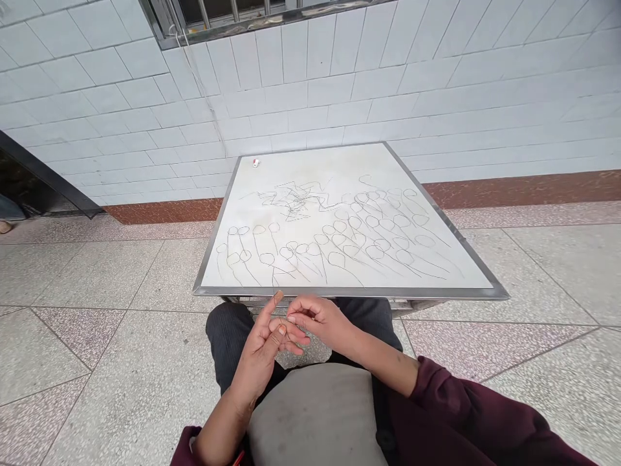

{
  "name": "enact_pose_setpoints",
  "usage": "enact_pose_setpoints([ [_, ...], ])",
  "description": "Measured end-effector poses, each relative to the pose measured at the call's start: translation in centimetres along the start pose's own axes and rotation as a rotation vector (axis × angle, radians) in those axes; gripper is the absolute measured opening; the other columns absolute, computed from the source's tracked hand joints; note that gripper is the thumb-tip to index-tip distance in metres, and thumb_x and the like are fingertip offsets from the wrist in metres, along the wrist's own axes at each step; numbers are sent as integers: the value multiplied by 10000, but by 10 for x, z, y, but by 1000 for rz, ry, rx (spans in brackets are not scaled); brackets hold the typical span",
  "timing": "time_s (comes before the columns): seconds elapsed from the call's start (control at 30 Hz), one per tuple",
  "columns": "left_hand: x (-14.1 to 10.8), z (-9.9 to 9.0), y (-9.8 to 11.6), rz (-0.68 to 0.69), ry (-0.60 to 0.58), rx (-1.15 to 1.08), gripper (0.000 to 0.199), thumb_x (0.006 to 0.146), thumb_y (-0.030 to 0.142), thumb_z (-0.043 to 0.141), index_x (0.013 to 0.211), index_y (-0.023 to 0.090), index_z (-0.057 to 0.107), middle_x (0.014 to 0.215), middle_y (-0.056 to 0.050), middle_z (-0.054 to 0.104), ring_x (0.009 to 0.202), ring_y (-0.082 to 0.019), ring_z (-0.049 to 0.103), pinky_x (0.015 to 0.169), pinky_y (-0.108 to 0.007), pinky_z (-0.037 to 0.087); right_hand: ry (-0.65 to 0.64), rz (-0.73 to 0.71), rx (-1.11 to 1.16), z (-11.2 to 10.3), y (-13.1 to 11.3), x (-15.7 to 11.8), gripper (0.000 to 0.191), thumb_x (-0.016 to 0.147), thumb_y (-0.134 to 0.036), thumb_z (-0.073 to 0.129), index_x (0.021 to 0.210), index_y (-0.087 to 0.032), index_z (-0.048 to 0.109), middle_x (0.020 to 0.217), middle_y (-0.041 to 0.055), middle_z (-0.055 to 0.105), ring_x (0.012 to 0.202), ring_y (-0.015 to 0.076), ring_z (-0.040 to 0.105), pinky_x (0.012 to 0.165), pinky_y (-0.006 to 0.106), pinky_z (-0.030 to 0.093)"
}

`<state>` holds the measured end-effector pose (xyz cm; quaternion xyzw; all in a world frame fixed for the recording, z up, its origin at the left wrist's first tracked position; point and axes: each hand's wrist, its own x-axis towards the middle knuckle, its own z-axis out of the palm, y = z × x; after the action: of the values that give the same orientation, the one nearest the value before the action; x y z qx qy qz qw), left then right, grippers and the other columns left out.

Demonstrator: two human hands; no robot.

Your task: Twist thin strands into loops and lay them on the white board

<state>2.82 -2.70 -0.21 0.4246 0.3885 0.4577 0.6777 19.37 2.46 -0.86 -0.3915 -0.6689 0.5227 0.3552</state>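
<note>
A thin dark wire [273, 275] runs up from my left hand [264, 343], whose thumb and fingers pinch it, with the index finger pointing up along it. My right hand [317, 318] closes its thumb and index finger on the same thin strand, close to the left fingers. Both hands are above my lap, just before the table's near edge. On the white tabletop [310, 168] lie many thin wires bent into loops with long tails [339, 226], spread in rows. A tangle of loose, crinkled wire pieces [295, 197] is behind them.
A small red and white object [256, 163] sits at the table's far left corner. Grey metal trim [349, 292] edges the table, which stands against a white tiled wall [291, 107]. At the far left, part of a person's foot [5, 226] shows by a dark opening.
</note>
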Motion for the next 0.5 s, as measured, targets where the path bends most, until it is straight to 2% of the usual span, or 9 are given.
enact_pose_setpoints([
  [0.2, -1, 1, 4, -44, 21, -24, 657, 944, 323, 507, 1508, 291, 171, 917, -50, 661, 896, -240, 674, 687, -362, 575, 46, -27, -104, 5, 6, -2, 104, 885, -218, 540, 801, -203, 600, 732, -25, 590, 679, 115, 513, 639, 235, 386],
  [0.33, -2, 2, 4, -35, 52, -44, 695, 933, 326, 528, 1512, 321, 143, 900, -37, 661, 839, -221, 676, 663, -349, 568, 38, -3, -70, 8, 8, 0, 95, 886, -214, 524, 819, -202, 589, 720, -26, 595, 674, 117, 516, 626, 235, 392],
  [0.5, -4, 2, 0, 28, 118, -1, 638, 934, 309, 540, 1496, 285, 238, 825, -6, 674, 824, -149, 616, 758, -270, 478, -17, -19, -45, 8, 7, 2, 100, 889, -200, 498, 894, -200, 598, 735, -21, 599, 640, 111, 513, 602, 234, 403],
])
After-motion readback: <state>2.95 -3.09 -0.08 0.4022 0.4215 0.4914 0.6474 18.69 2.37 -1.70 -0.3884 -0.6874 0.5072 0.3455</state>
